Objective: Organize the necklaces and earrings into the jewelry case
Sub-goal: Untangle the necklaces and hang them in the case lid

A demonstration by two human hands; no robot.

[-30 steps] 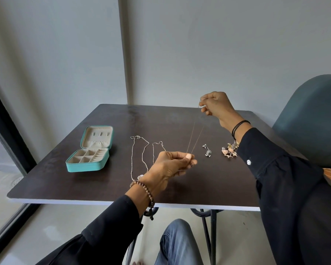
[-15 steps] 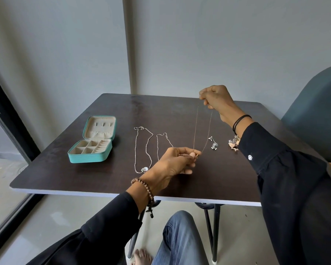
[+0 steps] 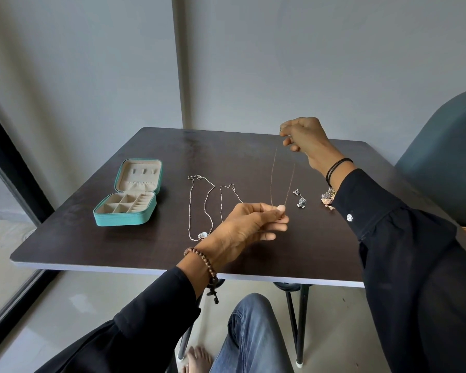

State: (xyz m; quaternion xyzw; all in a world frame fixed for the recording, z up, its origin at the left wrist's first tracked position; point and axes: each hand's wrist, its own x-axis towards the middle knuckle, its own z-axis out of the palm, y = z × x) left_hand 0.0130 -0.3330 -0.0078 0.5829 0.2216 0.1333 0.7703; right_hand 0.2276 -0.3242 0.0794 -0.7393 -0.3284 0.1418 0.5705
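A person sits at a dark brown table point(image 3: 145, 251) and holds a thin chain necklace point(image 3: 272, 184) in the air between both hands. The right hand point(image 3: 306, 141) is raised over the far side of the table, its fingers curled round the chain's upper end. The left hand point(image 3: 250, 227) is lower and nearer and pinches the bottom of the loop between thumb and forefinger. The chain runs between them as two fine strands, close together and clear of the table.

The teal jewelry case point(image 3: 124, 220) stands open near the table's left edge, well apart from the hands. Its lid leans back, and the pale compartments in its base show no jewelry.

Between the case and the left hand, a pendant necklace point(image 3: 190, 205) lies in a long loop with its round pale pendant toward the near edge. Just beside it lies a second necklace point(image 3: 221, 200), its lower part hidden behind the left hand. To the right of the held chain lie silver earrings point(image 3: 300, 200), and near them gold-toned earrings point(image 3: 328, 197), partly covered by the right sleeve.

The left wrist wears a beaded bracelet point(image 3: 202, 262), the right wrist black bands point(image 3: 336, 168). A blue-grey chair point(image 3: 447, 157) stands at the right.
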